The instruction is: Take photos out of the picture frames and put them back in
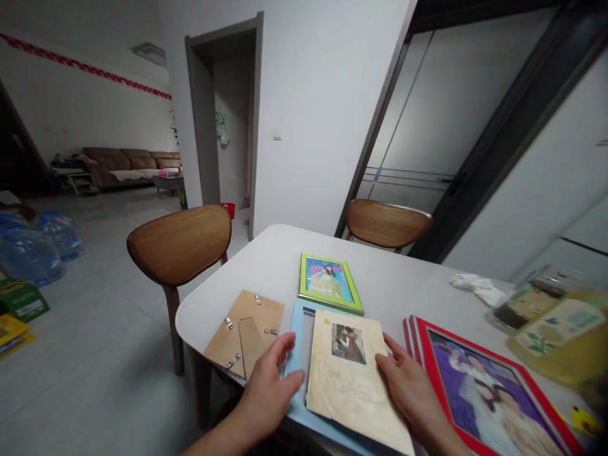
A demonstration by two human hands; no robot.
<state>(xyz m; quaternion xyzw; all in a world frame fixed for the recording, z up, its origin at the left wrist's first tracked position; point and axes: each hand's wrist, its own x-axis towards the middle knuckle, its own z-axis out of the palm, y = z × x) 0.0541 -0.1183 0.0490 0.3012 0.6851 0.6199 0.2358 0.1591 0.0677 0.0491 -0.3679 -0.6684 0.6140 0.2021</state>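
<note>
A cream paper sheet [349,396] with a small picture printed near its top lies tilted over a light blue photo frame [298,377]. My right hand [413,389] grips the sheet's right edge, thumb on top and fingers partly hidden at the side. At the blue frame's left side, my left hand [273,383] is open, its thumb and fingers apart with nothing between them. Beside it lies a brown frame backing board [247,323] with metal clips and a stand leg. Beyond the blue frame rests a lime green photo frame [330,283] with a picture in it.
Red photo frames [494,386] are stacked on the table [380,272] at right. Past them are a yellow-liquid jug [555,335], a clear container [527,297] and a crumpled white tissue [479,289]. Wooden chairs [183,244] stand at the table; water bottles [28,247] are on the floor.
</note>
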